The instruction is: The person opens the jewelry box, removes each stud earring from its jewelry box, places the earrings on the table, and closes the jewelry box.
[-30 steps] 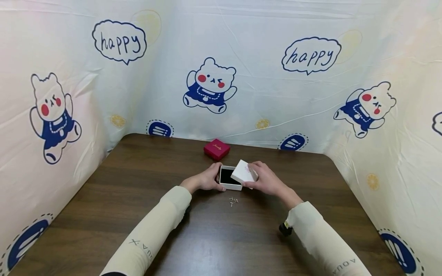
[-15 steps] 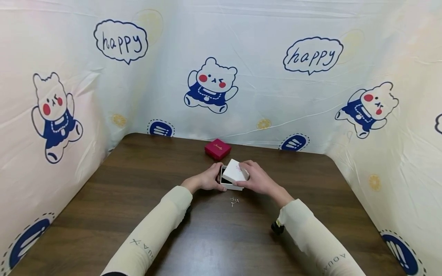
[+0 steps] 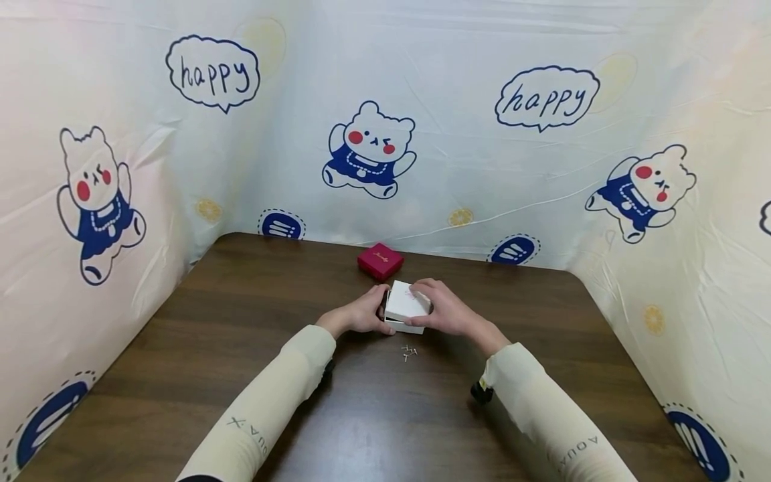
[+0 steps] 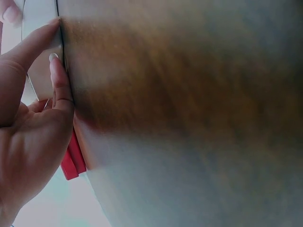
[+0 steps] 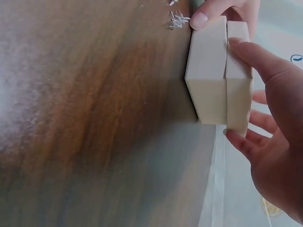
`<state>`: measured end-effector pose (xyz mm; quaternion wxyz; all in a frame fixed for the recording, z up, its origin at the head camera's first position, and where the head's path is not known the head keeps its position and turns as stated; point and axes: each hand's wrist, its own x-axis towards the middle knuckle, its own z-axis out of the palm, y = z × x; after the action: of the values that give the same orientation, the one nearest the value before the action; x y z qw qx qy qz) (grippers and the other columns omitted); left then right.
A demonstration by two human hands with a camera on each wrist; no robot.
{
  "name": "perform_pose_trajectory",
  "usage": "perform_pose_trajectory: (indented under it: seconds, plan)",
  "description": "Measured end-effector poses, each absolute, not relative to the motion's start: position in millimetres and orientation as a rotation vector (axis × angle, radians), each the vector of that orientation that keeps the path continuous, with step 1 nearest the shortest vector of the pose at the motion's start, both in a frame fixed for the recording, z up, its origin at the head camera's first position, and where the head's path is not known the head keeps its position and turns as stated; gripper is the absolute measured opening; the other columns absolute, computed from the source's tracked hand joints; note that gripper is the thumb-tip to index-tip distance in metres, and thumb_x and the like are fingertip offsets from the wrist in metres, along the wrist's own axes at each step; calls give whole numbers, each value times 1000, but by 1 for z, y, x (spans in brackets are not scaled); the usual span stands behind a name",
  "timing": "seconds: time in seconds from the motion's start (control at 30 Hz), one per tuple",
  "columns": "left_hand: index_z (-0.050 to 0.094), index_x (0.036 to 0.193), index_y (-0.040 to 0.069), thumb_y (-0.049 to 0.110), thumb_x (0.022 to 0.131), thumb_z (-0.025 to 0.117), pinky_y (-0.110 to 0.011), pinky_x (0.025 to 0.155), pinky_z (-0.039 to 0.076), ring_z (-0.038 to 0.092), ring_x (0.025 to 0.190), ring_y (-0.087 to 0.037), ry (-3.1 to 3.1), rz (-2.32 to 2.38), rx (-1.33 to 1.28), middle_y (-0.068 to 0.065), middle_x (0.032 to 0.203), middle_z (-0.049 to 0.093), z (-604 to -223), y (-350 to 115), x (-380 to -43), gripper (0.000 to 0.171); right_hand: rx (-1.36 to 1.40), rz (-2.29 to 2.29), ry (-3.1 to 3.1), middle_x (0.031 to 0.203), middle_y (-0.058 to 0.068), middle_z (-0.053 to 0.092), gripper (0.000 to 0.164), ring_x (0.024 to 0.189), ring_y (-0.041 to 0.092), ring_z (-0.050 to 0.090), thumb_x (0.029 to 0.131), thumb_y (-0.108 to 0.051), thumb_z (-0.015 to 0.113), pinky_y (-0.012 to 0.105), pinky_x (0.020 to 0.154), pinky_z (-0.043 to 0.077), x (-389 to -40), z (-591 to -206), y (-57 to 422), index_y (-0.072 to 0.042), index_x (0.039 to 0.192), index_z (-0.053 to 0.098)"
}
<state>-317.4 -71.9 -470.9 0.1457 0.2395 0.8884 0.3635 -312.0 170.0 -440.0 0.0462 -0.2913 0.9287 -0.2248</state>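
Note:
A white box base (image 3: 408,327) stands on the table, gripped at its left side by my left hand (image 3: 363,312). Thumb and fingers of that hand (image 4: 31,142) press the base's walls in the left wrist view. My right hand (image 3: 447,308) holds the white box lid (image 3: 402,301) by its edges, thumb at the near side and fingers at the far side. The lid lies over the base, slightly tilted in the head view. From the right wrist, a seam runs between lid (image 5: 239,101) and base (image 5: 207,52). The box's inside is almost wholly hidden.
Several small, thin silvery pieces (image 3: 409,352) lie just in front of the box on the brown table (image 3: 373,415). Behind the box sits a dark red box (image 3: 380,261) with gold lettering. A printed cloth (image 3: 446,161) hangs around the table's back and sides.
My right hand has brought the lid leftward and down over the base, covering the black interior seen earlier. The left hand keeps its grip on the base.

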Motion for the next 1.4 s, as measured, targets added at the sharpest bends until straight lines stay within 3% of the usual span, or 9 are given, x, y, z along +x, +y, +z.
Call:
perform_pose_trajectory:
  seconds: [0.33, 0.6, 0.8, 1.1, 1.3, 1.4]
  plan:
    - [21, 157, 1, 23, 82, 88, -38, 102, 41, 50, 109, -22, 2550, 1056, 678, -15, 139, 41, -471, -71, -319, 103, -955, -685, 2761, 151, 11, 47, 72, 135, 30, 43, 86, -41, 82, 54, 112, 36, -317, -440, 171, -15, 146, 54]
    - [24, 155, 2, 23, 81, 89, -42, 110, 37, 44, 123, -26, 2537, 1057, 670, -15, 142, 40, -470, -71, -318, 100, -1007, -668, 2720, 149, 12, 49, 68, 135, 31, 43, 87, -36, 82, 54, 112, 36, -318, -442, 168, -15, 146, 56]
    - [18, 158, 0, 25, 81, 89, -43, 115, 34, 40, 131, -28, 2527, 1026, 679, -18, 149, 34, -470, -69, -316, 108, -993, -622, 2729, 149, 12, 49, 69, 135, 30, 44, 87, -36, 83, 52, 113, 36, -316, -447, 169, -16, 147, 55]
    - [14, 159, -1, 24, 81, 87, -37, 104, 40, 48, 116, -23, 2498, 1029, 678, -18, 147, 32, -469, -68, -319, 110, -976, -573, 2742, 154, 9, 46, 72, 137, 30, 42, 87, -41, 81, 53, 113, 36, -316, -448, 173, -20, 150, 52]
    - [11, 161, -1, 31, 84, 85, -36, 101, 43, 54, 109, -20, 2509, 962, 698, -20, 149, 31, -459, -78, -317, 112, -947, -592, 2710, 165, 11, 28, 87, 147, 32, 26, 87, -49, 79, 56, 116, 30, -308, -443, 176, -20, 158, 38]
    - [16, 161, 2, 36, 86, 83, -39, 98, 47, 56, 109, -24, 2556, 945, 724, -21, 149, 34, -452, -90, -314, 107, -922, -591, 2754, 166, 11, 24, 87, 149, 32, 24, 90, -53, 74, 57, 117, 29, -302, -437, 181, -18, 160, 34]
